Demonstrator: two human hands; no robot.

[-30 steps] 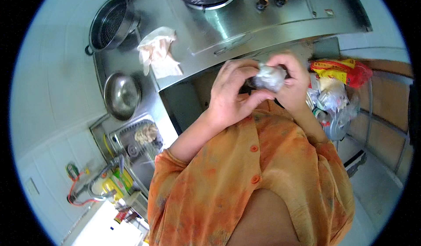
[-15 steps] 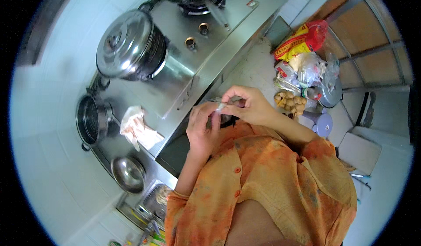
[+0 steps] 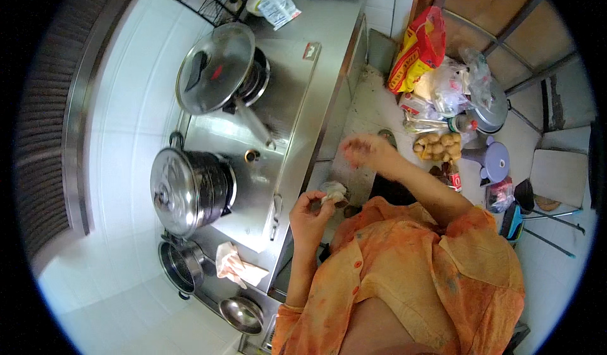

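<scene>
My left hand point(image 3: 310, 216) pinches a small, whitish, bunched thing point(image 3: 334, 192) that looks like a clear plastic bag with something pale in it. It hangs past my fingertips, above the floor beside the counter's front edge. What lies inside is too small to make out. My right hand point(image 3: 368, 154) is apart from it, up and to the right, over the floor. Motion smears its fingers, and I cannot tell whether they hold anything.
Along the steel counter at left are a lidded frying pan point(image 3: 215, 70), a lidded steel pot point(image 3: 183, 190), a pot without its lid point(image 3: 180, 266), a crumpled cloth point(image 3: 237, 264) and a steel bowl point(image 3: 241, 315). On the floor at right stand bags, a netted bundle point(image 3: 437, 147) and a lilac container point(image 3: 496, 163).
My right hand has come away from my left, which keeps the small whitish thing. The view has turned, showing more of the stove and the range hood.
</scene>
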